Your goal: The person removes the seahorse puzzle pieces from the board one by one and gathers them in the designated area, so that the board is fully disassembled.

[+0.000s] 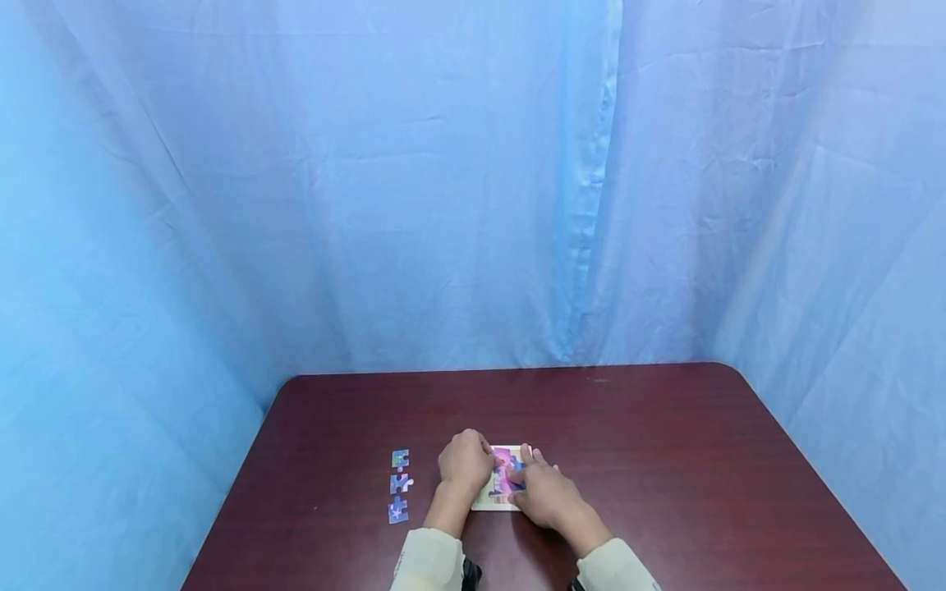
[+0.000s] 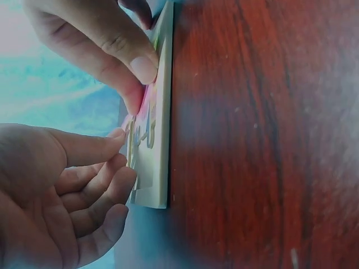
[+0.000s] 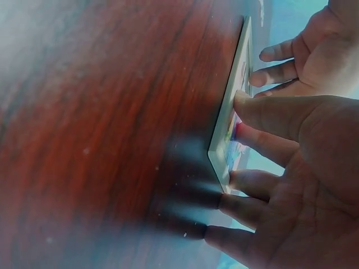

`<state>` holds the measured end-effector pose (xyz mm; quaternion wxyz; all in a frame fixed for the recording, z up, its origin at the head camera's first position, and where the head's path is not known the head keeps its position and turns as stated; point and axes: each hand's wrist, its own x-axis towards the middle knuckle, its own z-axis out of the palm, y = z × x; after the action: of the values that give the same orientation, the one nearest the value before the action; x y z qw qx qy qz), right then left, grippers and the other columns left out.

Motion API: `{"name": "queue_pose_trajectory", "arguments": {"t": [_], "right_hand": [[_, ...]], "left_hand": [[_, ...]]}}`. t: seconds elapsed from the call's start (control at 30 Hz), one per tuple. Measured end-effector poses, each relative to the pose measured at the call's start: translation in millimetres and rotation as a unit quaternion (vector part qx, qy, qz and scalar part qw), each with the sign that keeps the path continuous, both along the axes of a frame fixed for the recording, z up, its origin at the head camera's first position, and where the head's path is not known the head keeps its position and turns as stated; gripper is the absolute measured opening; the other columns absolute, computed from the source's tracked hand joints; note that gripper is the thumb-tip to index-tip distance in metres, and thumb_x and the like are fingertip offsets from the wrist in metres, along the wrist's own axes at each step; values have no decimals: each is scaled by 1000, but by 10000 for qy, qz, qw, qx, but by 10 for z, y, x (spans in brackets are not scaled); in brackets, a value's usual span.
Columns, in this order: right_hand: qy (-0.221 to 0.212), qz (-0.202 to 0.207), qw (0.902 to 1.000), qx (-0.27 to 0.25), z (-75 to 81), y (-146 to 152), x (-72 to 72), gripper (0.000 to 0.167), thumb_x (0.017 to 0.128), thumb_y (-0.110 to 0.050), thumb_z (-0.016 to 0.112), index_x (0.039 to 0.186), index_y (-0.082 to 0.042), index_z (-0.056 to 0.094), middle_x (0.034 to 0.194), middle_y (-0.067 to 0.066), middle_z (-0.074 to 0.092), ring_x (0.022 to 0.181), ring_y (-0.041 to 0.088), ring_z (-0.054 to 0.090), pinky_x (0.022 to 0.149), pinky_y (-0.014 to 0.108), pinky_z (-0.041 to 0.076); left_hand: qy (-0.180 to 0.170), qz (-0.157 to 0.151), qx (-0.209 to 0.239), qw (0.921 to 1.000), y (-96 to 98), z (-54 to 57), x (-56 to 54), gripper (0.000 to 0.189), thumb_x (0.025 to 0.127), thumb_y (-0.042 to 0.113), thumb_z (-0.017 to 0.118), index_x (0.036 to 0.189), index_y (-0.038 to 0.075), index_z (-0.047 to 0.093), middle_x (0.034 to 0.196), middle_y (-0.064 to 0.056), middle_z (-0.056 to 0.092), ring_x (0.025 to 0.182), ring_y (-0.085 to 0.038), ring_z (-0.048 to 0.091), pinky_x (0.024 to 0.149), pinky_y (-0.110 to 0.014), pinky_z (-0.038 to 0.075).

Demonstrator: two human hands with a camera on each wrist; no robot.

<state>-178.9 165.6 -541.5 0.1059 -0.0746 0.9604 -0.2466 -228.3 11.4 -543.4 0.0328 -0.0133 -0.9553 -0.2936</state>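
A shallow jigsaw puzzle board (image 1: 493, 506) with a pale rim lies flat between both hands. Pink and blue puzzle pieces (image 1: 505, 456) fill part of it, while its lower left shows bare cream backing. At the board's left side is my left hand (image 1: 466, 461); in the left wrist view its thumb and forefinger pinch a thin puzzle piece (image 2: 130, 143), seen edge-on, over the board. My right hand (image 1: 553, 495) lies spread across the right side, thumb and fingertips touching the pieces and rim. Two of its fingers (image 3: 233, 238) reach past the board's edge to the table.
Three loose puzzle pieces (image 1: 399, 484), mostly blue and purple, lie in a column on the dark red-brown table (image 1: 665, 460), left of the board. Light blue curtains (image 1: 443, 205) hang behind the table and along both sides.
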Motion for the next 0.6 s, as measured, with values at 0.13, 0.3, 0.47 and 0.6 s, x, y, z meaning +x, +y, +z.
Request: {"name": "queue_pose_trajectory", "arguments": {"t": [0.13, 0.3, 0.47, 0.6], "right_hand": [[-47, -3, 10000, 16, 5, 8, -7, 43, 94, -22, 75, 135, -10, 73, 169, 25, 36, 158, 46, 32, 120, 70, 33], [-57, -44, 10000, 27, 13, 12, -5, 44, 94, -23, 76, 136, -12, 72, 170, 23, 35, 158, 47, 33, 119, 71, 34], [-76, -7, 10000, -26, 22, 11, 0, 45, 95, -25, 76, 138, -13, 71, 170, 24, 34, 159, 47, 31, 121, 70, 32], [-60, 0, 10000, -20, 19, 7, 8, 45, 94, -25, 76, 138, -14, 71, 170, 24, 34, 158, 47, 32, 120, 71, 32]], "left_hand": [[-30, 3, 151, 9999, 19, 20, -6, 20, 82, 10, 79, 67, 18, 68, 70, 2, 69, 64, -15, 61, 62, -39, 52], [90, -145, 624, 9979, 19, -20, -26, 19, 79, 9, 75, 65, 19, 64, 67, 1, 65, 62, -16, 59, 60, -38, 49], [487, -212, 686, 9962, 12, -215, -74, 18, 79, 12, 72, 67, 23, 62, 66, 4, 62, 61, -15, 57, 58, -37, 46], [363, -145, 755, 9964, 20, -117, 2, 16, 80, 12, 73, 70, 20, 63, 68, 3, 64, 63, -15, 59, 61, -38, 47]]}}
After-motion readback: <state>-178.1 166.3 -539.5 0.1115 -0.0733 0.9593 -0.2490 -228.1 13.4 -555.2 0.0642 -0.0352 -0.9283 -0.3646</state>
